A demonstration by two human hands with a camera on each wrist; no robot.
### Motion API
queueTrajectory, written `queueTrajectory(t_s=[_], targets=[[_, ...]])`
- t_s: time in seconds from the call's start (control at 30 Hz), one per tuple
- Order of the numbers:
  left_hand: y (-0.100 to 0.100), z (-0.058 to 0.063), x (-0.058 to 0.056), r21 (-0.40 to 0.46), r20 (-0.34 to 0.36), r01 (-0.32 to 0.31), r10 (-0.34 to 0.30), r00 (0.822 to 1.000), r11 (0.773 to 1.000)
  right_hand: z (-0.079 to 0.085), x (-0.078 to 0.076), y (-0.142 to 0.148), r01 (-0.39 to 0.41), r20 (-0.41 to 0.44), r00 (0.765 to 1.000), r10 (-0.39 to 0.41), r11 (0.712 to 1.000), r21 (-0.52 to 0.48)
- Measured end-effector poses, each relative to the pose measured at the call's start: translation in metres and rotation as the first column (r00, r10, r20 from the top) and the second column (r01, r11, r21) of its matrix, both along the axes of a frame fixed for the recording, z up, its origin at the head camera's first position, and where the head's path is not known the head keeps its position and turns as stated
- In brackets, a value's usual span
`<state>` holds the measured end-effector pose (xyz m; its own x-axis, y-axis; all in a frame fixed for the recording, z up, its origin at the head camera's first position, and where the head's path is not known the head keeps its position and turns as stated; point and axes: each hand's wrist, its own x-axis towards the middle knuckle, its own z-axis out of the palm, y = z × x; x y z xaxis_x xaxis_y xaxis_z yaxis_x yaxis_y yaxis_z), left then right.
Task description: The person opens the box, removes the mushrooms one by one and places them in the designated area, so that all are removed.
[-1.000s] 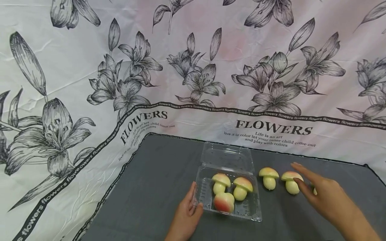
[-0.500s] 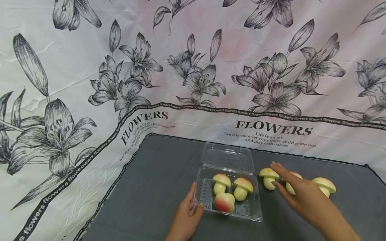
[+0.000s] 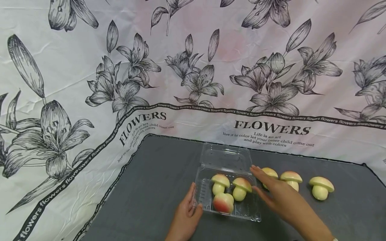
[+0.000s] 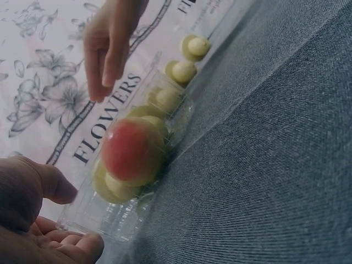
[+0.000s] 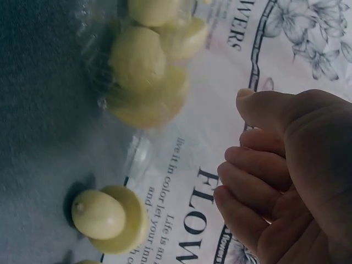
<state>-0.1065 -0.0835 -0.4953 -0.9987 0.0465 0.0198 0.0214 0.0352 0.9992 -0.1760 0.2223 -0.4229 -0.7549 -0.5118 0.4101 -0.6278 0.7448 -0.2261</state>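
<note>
A clear plastic clamshell box [image 3: 205, 190] lies with its lid [image 3: 224, 158] folded back. My left hand [image 3: 184, 216] pinches the box's left side between thumb and fingers, as the left wrist view also shows. Inside are two mushroom-shaped pieces, pale green with orange-tinged caps [image 3: 220, 180], [image 3: 241, 187], and one turned with its red cap [image 3: 222, 203] toward me. Over the box's right rim hovers my right hand [image 3: 280, 199], holding nothing; its fingers [image 5: 250, 181] are loosely bent in the right wrist view. Whether it touches the rim, I cannot tell.
Right of the box stand three more mushroom-shaped pieces: one [image 3: 269, 172] partly behind the right hand, one [image 3: 292, 177] beside it, another [image 3: 321, 187] farther right. Dark grey cloth [image 3: 150, 187] covers the table. A flower-printed white sheet [image 3: 196, 127] rises behind.
My right hand has moved left, from above the loose mushroom-shaped pieces to the box's right rim. The rightmost piece has come into full view. The left hand keeps its grip.
</note>
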Motion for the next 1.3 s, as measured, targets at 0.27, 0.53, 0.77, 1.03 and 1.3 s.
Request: queueTrajectory(t_s=[0.27, 0.53, 0.77, 1.03, 1.3], targets=[[-0.002, -0.001, -0.001, 0.000, 0.010, 0.007, -0.007, 1.000, 1.000, -0.015, -0.005, -0.013, -0.010, 0.063, 0.998, 0.007, 0.999, 0.043], [-0.001, -0.001, -0.001, -0.004, 0.011, -0.001, 0.001, 1.000, 1.000, -0.027, -0.009, -0.020, -0.029, 0.033, 0.999, 0.027, 0.998, 0.051], [-0.001, -0.002, -0.001, 0.001, 0.014, -0.001, 0.001, 1.000, 1.000, -0.031, -0.010, -0.024, -0.007, 0.102, 0.995, -0.001, 0.997, 0.076], [-0.001, 0.000, -0.001, 0.011, 0.019, 0.002, -0.002, 1.000, 1.000, -0.035, -0.011, -0.026, 0.016, 0.095, 0.995, -0.026, 0.995, 0.101], [-0.001, 0.000, -0.001, 0.009, 0.013, -0.007, 0.007, 1.000, 1.000, -0.037, -0.010, -0.028, 0.029, 0.071, 0.997, -0.036, 0.994, 0.102]])
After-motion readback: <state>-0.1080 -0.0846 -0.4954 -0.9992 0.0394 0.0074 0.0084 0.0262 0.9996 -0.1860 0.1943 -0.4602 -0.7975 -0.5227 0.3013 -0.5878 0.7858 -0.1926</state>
